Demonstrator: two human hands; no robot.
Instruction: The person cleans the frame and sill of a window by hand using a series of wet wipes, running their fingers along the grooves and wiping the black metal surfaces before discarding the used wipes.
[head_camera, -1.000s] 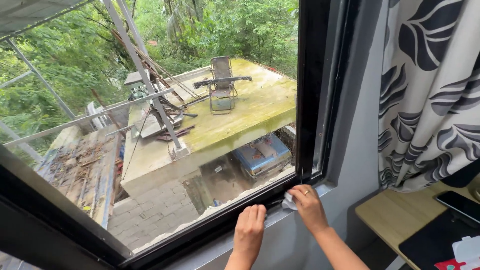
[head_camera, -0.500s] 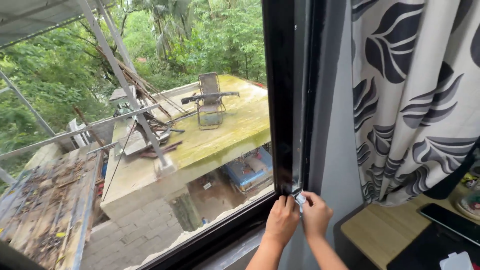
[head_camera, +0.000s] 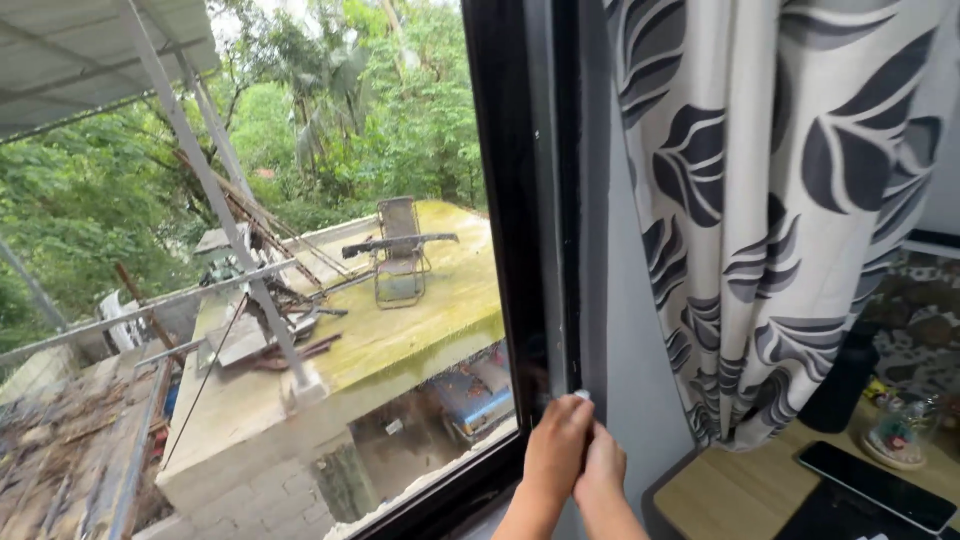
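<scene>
My left hand (head_camera: 558, 447) and my right hand (head_camera: 607, 472) are pressed together at the lower right corner of the black window frame (head_camera: 510, 200). The left hand lies in front and covers most of the right. A small white wipe (head_camera: 582, 394) peeks out above the fingertips, against the grey vertical channel of the frame. Most of the wipe is hidden inside the hands. Both forearms rise from the bottom edge of the view.
A leaf-patterned curtain (head_camera: 760, 200) hangs to the right of the window. Below it, a wooden desk (head_camera: 700, 495) holds a dark phone (head_camera: 875, 485), a black mat (head_camera: 800, 520) and a small glass-domed ornament (head_camera: 893, 430). Through the glass are a mossy flat roof, a folding chair and trees.
My hands moved from the bottom sill to the frame's right corner and closed together on the wipe. The view swung right and up, showing more curtain and desk.
</scene>
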